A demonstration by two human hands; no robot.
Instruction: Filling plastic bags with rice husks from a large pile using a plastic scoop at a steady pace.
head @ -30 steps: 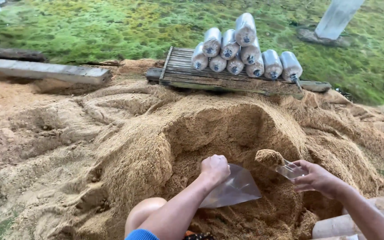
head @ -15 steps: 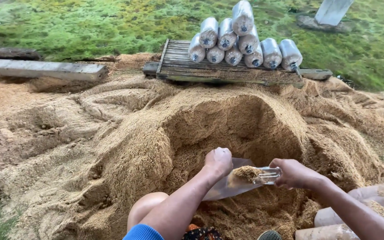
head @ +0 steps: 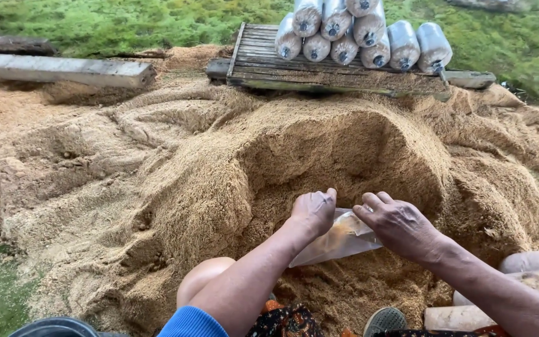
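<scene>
Both hands meet low in the scene over a clear bag (head: pixel 338 240). The left hand (head: pixel 313 212) has its grip closed on the bag's left edge; the right hand (head: pixel 400 226) rests on the right edge, fingers curled over it. Around them lies the sawdust heap (head: pixel 219 168). Far off, filled bags (head: pixel 357 31) lie stacked on a pallet (head: pixel 319 72).

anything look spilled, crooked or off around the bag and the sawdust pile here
Nothing stands out. Both the left hand and the right hand hold the clear plastic bag at its mouth against the hollowed sawdust pile. The filled bags lie stacked on the wooden pallet behind.
</scene>
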